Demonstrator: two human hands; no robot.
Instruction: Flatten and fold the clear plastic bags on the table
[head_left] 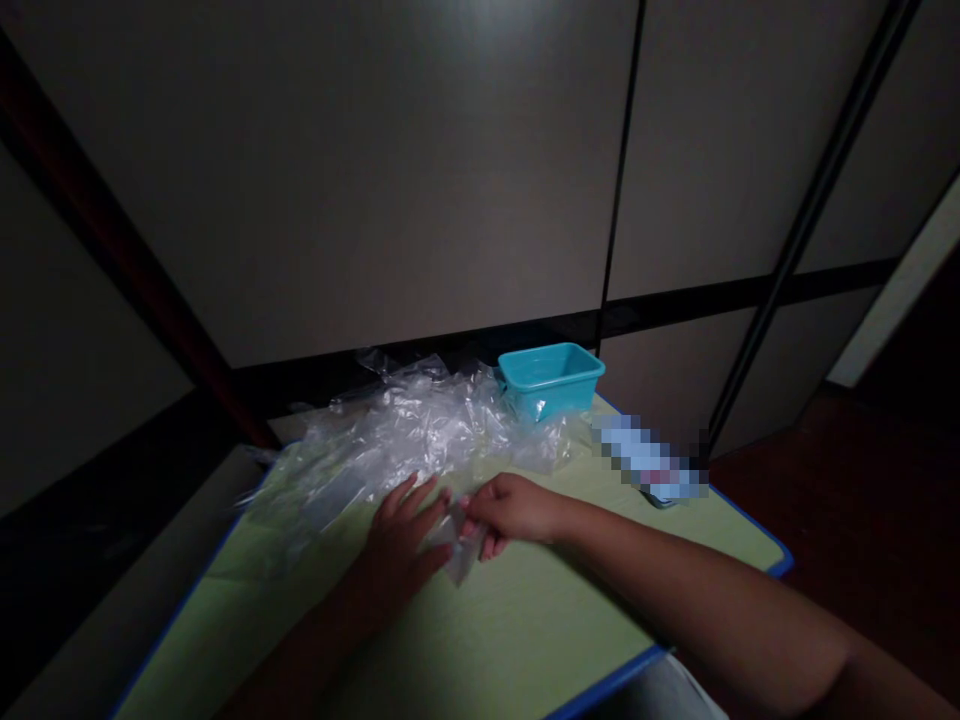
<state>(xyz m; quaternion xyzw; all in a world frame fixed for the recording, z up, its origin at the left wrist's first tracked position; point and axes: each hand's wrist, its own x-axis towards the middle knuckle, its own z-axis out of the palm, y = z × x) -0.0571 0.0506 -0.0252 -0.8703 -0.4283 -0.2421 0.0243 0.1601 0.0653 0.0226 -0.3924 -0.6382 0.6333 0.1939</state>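
Observation:
My right hand [514, 510] is closed, thumb against fingers, on a small folded piece of clear plastic bag [460, 565] just above the table. Beside it, my left hand [405, 530] has its fingers spread, with index finger and thumb reaching the left edge of that plastic. Whether those fingertips touch it I cannot tell. Beyond both hands lies a large loose heap of clear plastic bags [420, 420], crumpled and shiny.
A turquoise plastic basket [551, 380] stands at the table's back, with some plastic against its front. To the right lies a light-blue item [645, 465], blurred out. The green table [510, 630] has a blue edge and stands against dark-framed cabinet doors [420, 190].

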